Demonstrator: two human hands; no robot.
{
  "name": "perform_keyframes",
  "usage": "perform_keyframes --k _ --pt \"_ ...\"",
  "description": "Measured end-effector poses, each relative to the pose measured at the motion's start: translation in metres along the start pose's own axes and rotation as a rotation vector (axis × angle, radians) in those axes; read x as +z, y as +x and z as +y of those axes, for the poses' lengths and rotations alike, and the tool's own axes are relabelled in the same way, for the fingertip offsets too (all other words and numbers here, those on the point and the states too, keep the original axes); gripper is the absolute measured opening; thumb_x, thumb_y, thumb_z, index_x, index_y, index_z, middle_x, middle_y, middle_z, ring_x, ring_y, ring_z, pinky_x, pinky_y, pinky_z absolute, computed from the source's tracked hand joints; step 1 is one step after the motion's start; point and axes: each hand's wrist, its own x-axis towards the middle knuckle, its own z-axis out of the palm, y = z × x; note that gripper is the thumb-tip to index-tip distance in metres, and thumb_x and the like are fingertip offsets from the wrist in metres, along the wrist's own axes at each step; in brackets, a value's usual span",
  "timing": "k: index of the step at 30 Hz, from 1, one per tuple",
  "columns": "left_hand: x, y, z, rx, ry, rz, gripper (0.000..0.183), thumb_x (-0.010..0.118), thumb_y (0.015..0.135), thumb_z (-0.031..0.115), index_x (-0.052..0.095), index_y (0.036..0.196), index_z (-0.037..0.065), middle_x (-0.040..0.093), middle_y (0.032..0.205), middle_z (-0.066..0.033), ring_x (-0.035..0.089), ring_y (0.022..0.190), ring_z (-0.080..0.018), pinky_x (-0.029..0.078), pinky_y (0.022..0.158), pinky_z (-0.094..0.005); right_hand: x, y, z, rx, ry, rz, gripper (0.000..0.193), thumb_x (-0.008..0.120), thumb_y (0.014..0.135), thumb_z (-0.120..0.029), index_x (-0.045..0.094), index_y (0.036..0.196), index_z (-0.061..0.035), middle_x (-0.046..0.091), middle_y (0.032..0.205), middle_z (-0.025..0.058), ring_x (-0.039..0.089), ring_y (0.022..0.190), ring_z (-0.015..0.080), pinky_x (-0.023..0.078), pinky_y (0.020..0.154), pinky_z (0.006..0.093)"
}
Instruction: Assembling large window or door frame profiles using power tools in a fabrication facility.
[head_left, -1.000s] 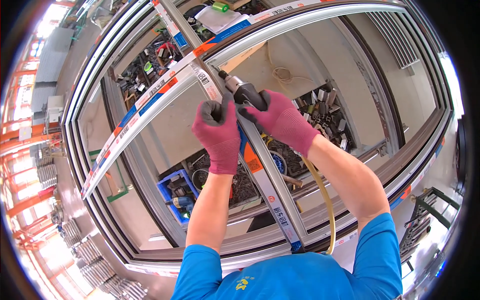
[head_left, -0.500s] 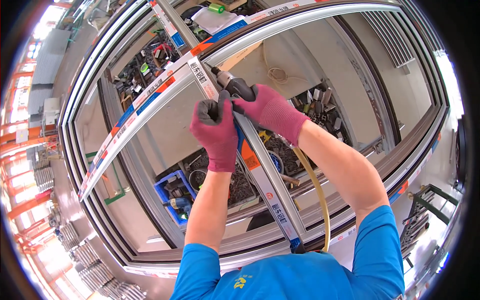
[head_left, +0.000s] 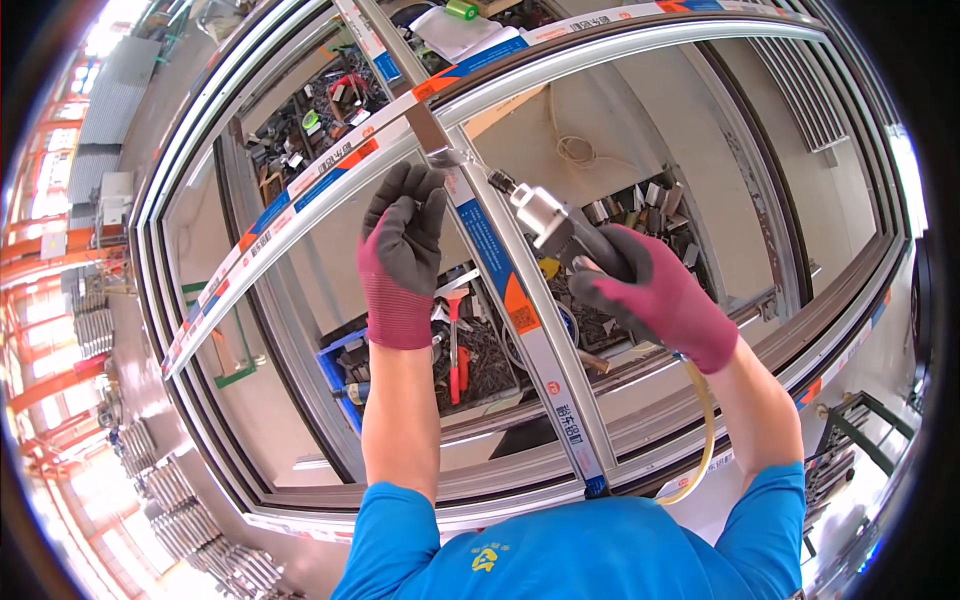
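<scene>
My right hand (head_left: 650,285), in a maroon and dark grey glove, is wrapped round a pneumatic drill (head_left: 545,218). Its silver body and dark chuck point up and left, apart from the frame. A yellowish air hose (head_left: 706,430) runs down from the tool. My left hand (head_left: 402,235), gloved alike, has its fingers drawn together at the upper end of the middle bar (head_left: 560,335). Its fingertips meet a loose, shiny curl of protective film (head_left: 447,158). Above that curl, the bar's brown surface (head_left: 428,130) shows bare.
The large aluminium frame (head_left: 640,52) surrounds my work. Beneath it lie many small metal parts (head_left: 490,365), a red-handled tool (head_left: 455,345) and a blue crate (head_left: 335,370). A green roll (head_left: 462,10) sits on white sheets at the far side.
My right hand has drawn the drill down and right, away from the bar. My left hand has moved off to the left, and film has lifted from the bar's upper end.
</scene>
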Motion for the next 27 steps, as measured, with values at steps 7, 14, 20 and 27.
perform_keyframes --k 7,14,20,27 --pt "-0.002 -0.004 -0.008 0.0 -0.007 0.004 0.031 0.058 0.107 0.004 0.06 0.137 -0.004 0.072 0.125 -0.0189 0.073 0.114 -0.0299 0.067 0.093 -0.0363 0.005 -0.023 0.001 -0.076 0.051 -0.039 0.045 0.08 0.085 -0.025 0.063 0.118 0.0009 0.064 0.093 0.0032 0.055 0.087 0.0093 0.05 0.082 0.0296" --pt "0.013 -0.015 -0.01 0.139 0.259 0.005 0.026 0.06 0.105 0.002 0.066 0.13 -0.003 0.075 0.116 -0.0169 0.075 0.108 -0.029 0.066 0.091 -0.0381 0.012 -0.021 -0.011 0.056 -0.085 -0.078 0.046 0.08 0.085 -0.023 0.064 0.121 0.0017 0.067 0.094 0.0064 0.058 0.086 0.0106 0.051 0.082 0.0303" --pt "0.012 -0.015 -0.008 0.127 0.43 -0.023 0.027 0.063 0.104 0.003 0.066 0.13 -0.004 0.075 0.114 -0.0164 0.076 0.104 -0.028 0.065 0.09 -0.0391 0.009 -0.015 -0.004 0.031 -0.155 -0.064 0.049 0.082 0.083 -0.024 0.065 0.122 0.0012 0.069 0.091 0.0099 0.061 0.082 0.014 0.052 0.08 0.0324" --pt "0.022 -0.01 0.013 0.014 0.833 -0.141 0.03 0.064 0.104 0.004 0.066 0.133 -0.003 0.075 0.115 -0.0165 0.076 0.097 -0.0251 0.065 0.083 -0.0365 0.01 -0.017 0.0 -0.194 -0.448 0.043 0.052 0.085 0.082 -0.026 0.065 0.122 -0.0005 0.071 0.092 0.0178 0.069 0.08 0.0275 0.054 0.078 0.0363"
